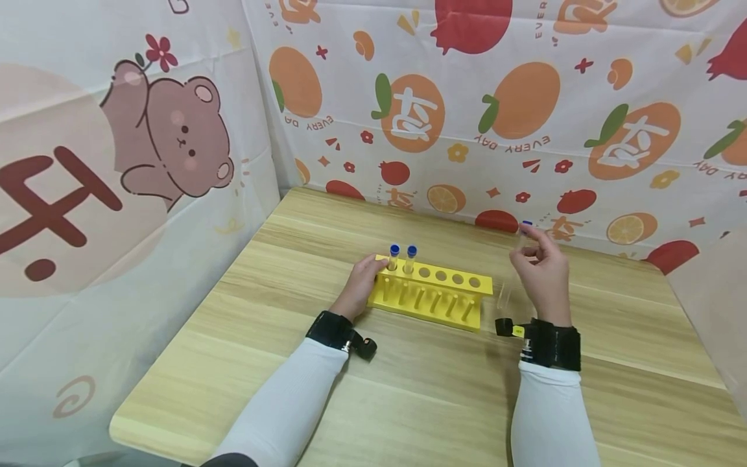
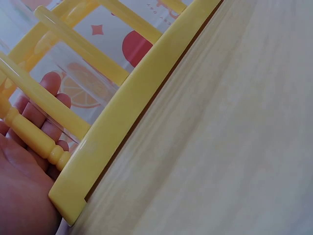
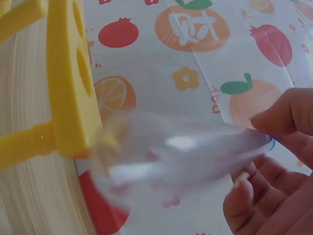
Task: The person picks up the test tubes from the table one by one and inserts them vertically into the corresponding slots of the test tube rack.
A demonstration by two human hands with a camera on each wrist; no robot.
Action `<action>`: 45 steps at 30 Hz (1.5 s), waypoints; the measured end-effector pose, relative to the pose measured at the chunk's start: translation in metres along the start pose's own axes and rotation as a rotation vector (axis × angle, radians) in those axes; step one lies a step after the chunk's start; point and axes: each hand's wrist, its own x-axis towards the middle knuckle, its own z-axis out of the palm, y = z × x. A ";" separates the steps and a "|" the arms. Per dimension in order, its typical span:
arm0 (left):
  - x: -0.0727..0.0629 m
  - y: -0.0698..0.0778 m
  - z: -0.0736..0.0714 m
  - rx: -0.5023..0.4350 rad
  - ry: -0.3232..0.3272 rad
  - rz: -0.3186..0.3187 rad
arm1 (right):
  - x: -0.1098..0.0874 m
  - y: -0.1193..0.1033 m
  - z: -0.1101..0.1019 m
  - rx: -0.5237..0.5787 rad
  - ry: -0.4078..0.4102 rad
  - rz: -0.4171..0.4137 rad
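Note:
My left hand [image 1: 357, 287] grips the left end of a yellow test tube rack [image 1: 432, 316] standing on the table. The left wrist view shows the fingers behind the rack's end post, with clear tubes between the pegs. A test tube with a blue cap [image 1: 394, 249] and a second blue-capped test tube [image 1: 412, 251] stand upright in the two leftmost holes; the other holes hold nothing. Beyond the rack's right end, my right hand [image 1: 544, 272] pinches another clear test tube [image 3: 181, 156] near its blue cap. The tube slants down with its bottom toward the rack.
The rack stands near the middle of a wooden table [image 1: 408, 402]. A fruit-print cloth [image 1: 467, 155] hangs along the table's back, and a bear-print cloth [image 1: 192, 214] hangs at the left. Black wrist straps [image 1: 554, 347] with small cameras sit on both wrists.

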 end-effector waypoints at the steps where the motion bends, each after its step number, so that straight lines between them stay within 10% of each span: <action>1: 0.000 0.000 0.000 0.000 0.000 0.002 | 0.000 -0.002 0.001 0.001 -0.001 -0.008; 16: 0.003 0.000 -0.003 -0.003 -0.028 -0.018 | -0.008 -0.026 0.016 0.187 0.021 -0.180; 28: -0.018 0.030 0.004 0.007 -0.041 -0.007 | -0.016 -0.038 0.034 0.296 0.069 -0.360; 45: -0.003 0.009 -0.001 0.017 -0.030 -0.022 | -0.027 -0.041 0.069 0.284 -0.099 -0.434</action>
